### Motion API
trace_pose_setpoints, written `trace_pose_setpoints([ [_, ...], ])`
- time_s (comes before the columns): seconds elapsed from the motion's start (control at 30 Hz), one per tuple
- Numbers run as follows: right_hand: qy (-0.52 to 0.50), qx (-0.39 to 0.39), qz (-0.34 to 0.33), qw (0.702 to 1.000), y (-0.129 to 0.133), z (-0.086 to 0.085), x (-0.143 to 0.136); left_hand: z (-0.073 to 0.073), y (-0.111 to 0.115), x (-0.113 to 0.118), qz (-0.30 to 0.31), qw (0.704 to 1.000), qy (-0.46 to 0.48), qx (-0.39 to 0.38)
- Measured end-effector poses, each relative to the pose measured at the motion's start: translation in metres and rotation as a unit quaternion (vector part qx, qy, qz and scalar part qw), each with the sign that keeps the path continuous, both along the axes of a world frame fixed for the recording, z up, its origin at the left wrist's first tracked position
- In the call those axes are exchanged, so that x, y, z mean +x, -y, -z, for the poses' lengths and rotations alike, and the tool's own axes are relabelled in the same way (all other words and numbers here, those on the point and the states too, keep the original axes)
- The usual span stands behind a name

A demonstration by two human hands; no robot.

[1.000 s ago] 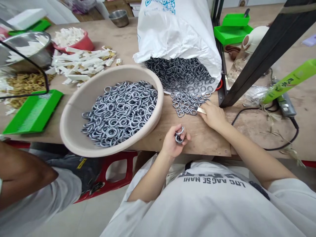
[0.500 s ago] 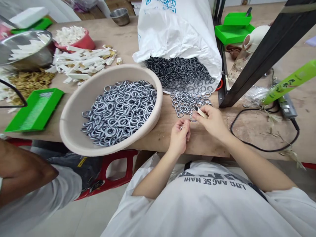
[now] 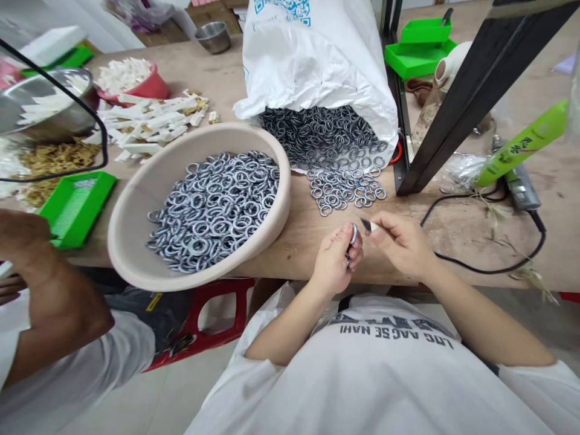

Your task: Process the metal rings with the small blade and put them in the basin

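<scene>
My left hand (image 3: 336, 258) is closed on a metal ring (image 3: 354, 234), with another small dark piece showing under its fingers. Just to the right, my right hand (image 3: 401, 241) pinches a small white-handled blade (image 3: 368, 225) whose dark tip points left toward the ring. Beyond both hands lies a loose pile of rings (image 3: 344, 190), spilling from a white sack (image 3: 317, 66) full of darker rings. A large beige basin (image 3: 131, 241) holding many grey rings stands left of my hands.
A black metal post (image 3: 453, 115) slants up at the right, near a cable (image 3: 539, 241) and a green packet (image 3: 521, 145). A person's arm (image 3: 58, 290) is at the left, by a green tray (image 3: 77, 208). White pieces (image 3: 145, 124) lie behind the basin.
A ring now stands up in my left hand, which has turned. My right hand has drawn back from the ring pile with the blade. The other person's arm has come further over the table edge.
</scene>
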State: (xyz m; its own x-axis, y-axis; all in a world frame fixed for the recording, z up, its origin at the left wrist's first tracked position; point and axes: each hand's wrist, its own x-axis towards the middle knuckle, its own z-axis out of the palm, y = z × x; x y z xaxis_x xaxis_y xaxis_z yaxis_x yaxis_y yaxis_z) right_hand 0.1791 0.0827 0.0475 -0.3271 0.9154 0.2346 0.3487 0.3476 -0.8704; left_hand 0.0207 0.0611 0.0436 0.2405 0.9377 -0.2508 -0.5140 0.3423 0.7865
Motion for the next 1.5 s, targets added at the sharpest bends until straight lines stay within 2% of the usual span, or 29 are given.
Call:
trace_pose_setpoints([
  [0.13,0.099,0.083,-0.024,0.991,0.015,-0.009,0.0,0.0,-0.001,0.001,-0.014,1.0,-0.002,-0.008],
  [0.3,0.146,0.1,-0.025,0.984,0.016,-0.007,0.001,0.003,0.003,0.0,0.002,1.0,-0.01,-0.001],
  [0.47,0.188,0.015,0.083,0.979,-0.016,0.014,0.01,0.002,0.012,-0.006,0.095,0.995,-0.014,0.017],
  [0.57,0.252,0.008,0.102,0.962,-0.039,0.027,0.007,0.0,0.008,-0.015,0.066,0.998,0.002,-0.003],
  [0.7,0.395,0.022,0.106,0.912,-0.061,0.036,-0.004,0.003,-0.002,-0.031,0.032,0.999,0.03,-0.018],
  [0.8,0.428,0.017,0.102,0.898,-0.07,0.039,-0.009,0.01,-0.006,-0.041,0.01,0.999,0.048,-0.016],
  [0.9,0.368,0.013,0.111,0.923,-0.07,0.035,-0.006,0.016,-0.01,-0.045,-0.023,0.999,0.031,-0.018],
  [1.0,0.166,-0.054,0.077,0.982,-0.057,0.023,-0.004,0.021,-0.014,-0.04,-0.05,0.998,-0.023,-0.018],
  [1.03,0.083,-0.09,0.052,0.991,-0.05,0.018,-0.004,0.022,-0.015,-0.037,-0.048,0.998,-0.044,-0.016],
  [1.1,-0.047,-0.156,0.001,0.987,-0.035,0.008,-0.007,0.024,-0.015,-0.028,-0.032,0.997,-0.074,-0.005],
  [1.17,-0.108,-0.191,-0.026,0.975,-0.023,0.002,-0.009,0.025,-0.014,-0.018,-0.013,0.996,-0.087,0.015],
  [1.27,-0.126,-0.202,-0.045,0.97,-0.015,-0.001,-0.007,0.024,-0.011,-0.009,-0.005,0.992,-0.113,0.063],
  [1.37,-0.061,-0.182,-0.038,0.981,-0.016,0.001,0.001,0.021,-0.01,-0.008,-0.01,0.985,-0.151,0.085],
  [1.43,-0.006,-0.159,-0.018,0.987,-0.016,0.002,0.006,0.019,-0.011,-0.008,0.008,0.981,-0.177,0.085],
  [1.5,-0.004,-0.145,-0.008,0.989,-0.013,0.002,0.007,0.017,-0.012,-0.007,0.03,0.979,-0.187,0.08],
])
